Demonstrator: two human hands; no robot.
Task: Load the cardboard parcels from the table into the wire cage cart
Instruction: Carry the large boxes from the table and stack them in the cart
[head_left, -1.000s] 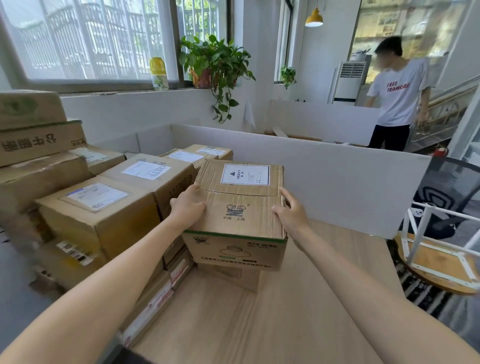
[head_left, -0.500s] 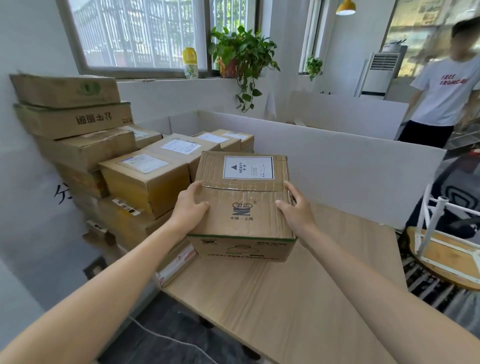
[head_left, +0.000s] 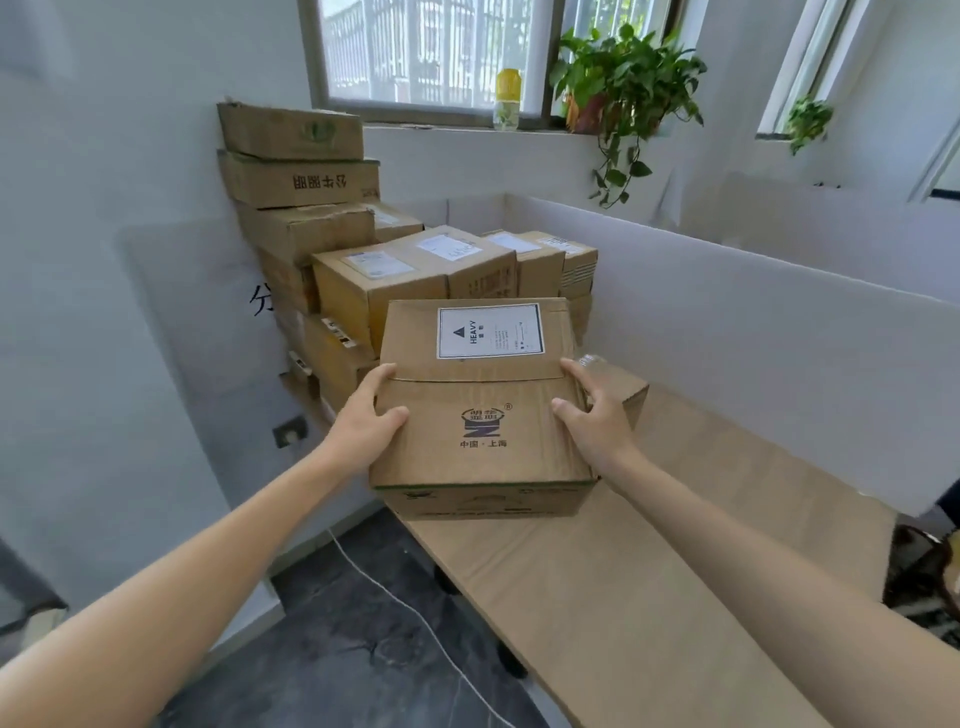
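Cardboard parcel (head_left: 483, 415) at twelve o'clock, left hand (head_left: 363, 418) and right hand (head_left: 589, 415) gripping opposite sides; cart apparently out of view.

Looking forward and down from wearer's head, wide-angle. Facing stacked parcels (head_left: 415, 270) below window (head_left: 431, 52). Sitting close to nearest parcel (head_left: 483, 410), near frame centre. Catching table (head_left: 649, 597) lower right, floor (head_left: 337, 649) lower left.

table (head_left: 649, 571): wood | far end: stacked cardboard parcels (head_left: 415, 270) | beside stack: low box (head_left: 626, 387)
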